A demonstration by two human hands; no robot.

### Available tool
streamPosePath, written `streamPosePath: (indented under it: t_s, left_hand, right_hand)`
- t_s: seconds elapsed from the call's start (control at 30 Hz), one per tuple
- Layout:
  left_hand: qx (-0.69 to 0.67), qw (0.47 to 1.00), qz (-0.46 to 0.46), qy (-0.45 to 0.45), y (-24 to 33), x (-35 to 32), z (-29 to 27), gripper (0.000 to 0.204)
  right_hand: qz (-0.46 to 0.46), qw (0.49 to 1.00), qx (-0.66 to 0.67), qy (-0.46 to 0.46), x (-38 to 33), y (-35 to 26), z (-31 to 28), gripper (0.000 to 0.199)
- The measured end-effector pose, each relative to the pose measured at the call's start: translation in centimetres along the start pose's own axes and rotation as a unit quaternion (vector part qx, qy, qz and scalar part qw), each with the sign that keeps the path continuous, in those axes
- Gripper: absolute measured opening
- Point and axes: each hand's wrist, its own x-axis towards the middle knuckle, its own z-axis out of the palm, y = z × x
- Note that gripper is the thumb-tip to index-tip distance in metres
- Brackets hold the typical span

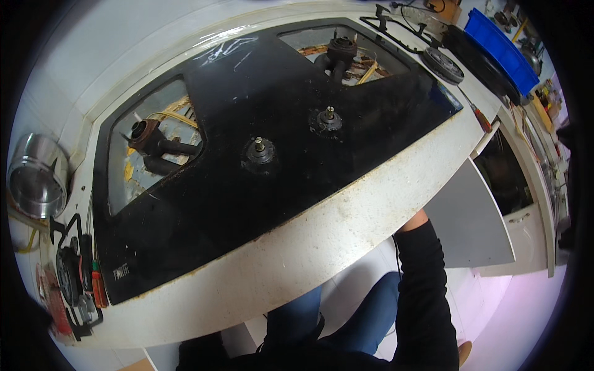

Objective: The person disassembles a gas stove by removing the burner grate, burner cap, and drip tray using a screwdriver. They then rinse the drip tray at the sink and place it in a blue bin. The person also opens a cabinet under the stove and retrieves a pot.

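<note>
While the right arm (421,278) reached under the table's (346,210) front edge, its hand was hidden, grip unknowable | left hand out of view | hob (260,161) lay mid-table, knobs off | advice: work by feel, slowly, steadying the glass; screwdriver (476,112) lay near right edge.

A: Glossy black glass on the stove top (247,179), reflections all over it!
B: And the white countertop (346,229), stained and rough. At nine o'clock, a shiny steel pot (37,176); at one o'clock, a smooth blue plastic bin (501,49).
</note>
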Motion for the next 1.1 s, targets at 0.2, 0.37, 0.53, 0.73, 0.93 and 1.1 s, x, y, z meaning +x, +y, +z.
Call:
streamPosePath:
  t_s: [0.2,0.37,0.53,0.73,0.93,1.1]
  left_hand:
    - [0.015,1.000,-0.018,0.000,-0.3,0.1,-0.7,0.034]
    - [0.031,0.999,-0.022,0.017,0.1,-1.3,-1.3,0.033]
    - [0.065,0.997,-0.028,0.037,0.8,-3.2,-2.3,0.031]
    - [0.093,0.994,0.000,0.064,7.5,-2.7,-1.2,0.030]
    - [-0.058,0.998,0.026,-0.014,15.0,-2.1,6.1,0.032]
    - [-0.028,0.999,0.038,-0.009,17.1,-2.8,10.3,0.035]
  right_hand:
    - [0.018,0.999,0.034,-0.004,-3.5,0.0,-1.4,0.028]
    - [0.085,0.980,0.180,-0.005,-12.6,-0.9,-4.6,0.028]
    - [0.077,0.916,0.387,0.069,-10.0,-3.9,-3.3,0.027]
    - [-0.011,0.794,0.571,0.209,-0.9,-5.5,0.7,0.027]
    - [0.139,0.777,0.569,0.229,-2.0,-4.9,0.5,0.019]
    - [0.108,0.776,0.593,0.184,-2.6,-5.2,0.7,0.027]
